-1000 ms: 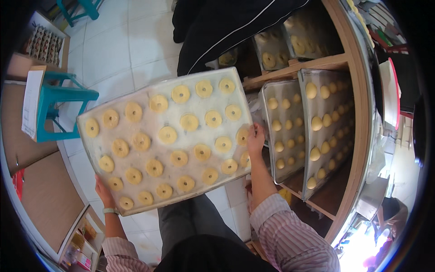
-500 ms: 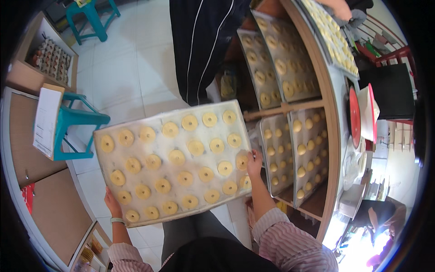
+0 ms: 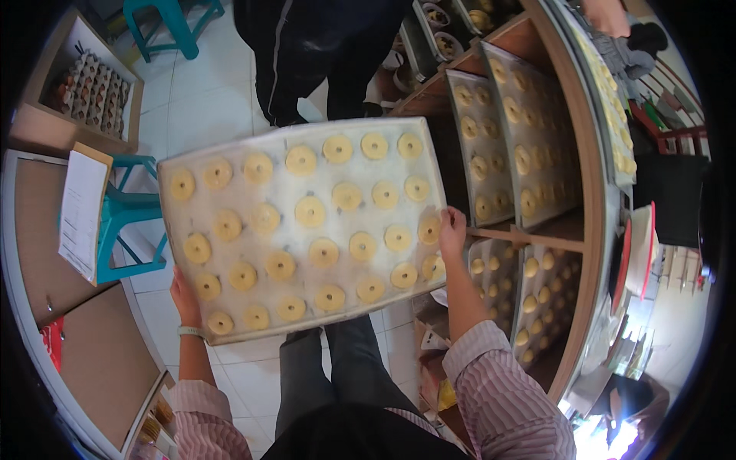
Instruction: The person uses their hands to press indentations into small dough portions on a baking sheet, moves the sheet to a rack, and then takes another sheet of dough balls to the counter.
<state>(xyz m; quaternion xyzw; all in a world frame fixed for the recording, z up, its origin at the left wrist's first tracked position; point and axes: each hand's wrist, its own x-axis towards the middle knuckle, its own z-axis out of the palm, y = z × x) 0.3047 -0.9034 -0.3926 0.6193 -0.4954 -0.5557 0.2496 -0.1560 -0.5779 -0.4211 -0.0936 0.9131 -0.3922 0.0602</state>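
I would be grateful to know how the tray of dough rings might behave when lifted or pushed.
The tray is probably fairly stiff: it shows no obvious sag between the left hand and right hand. Being wide, it could tip if one side drops. The dough rings may slide if tilted, lying apart without dividers.

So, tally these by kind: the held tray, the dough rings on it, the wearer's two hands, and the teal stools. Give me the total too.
Held tray: 1
Dough rings: 28
Hands, left hand and right hand: 2
Teal stools: 2
Total: 33
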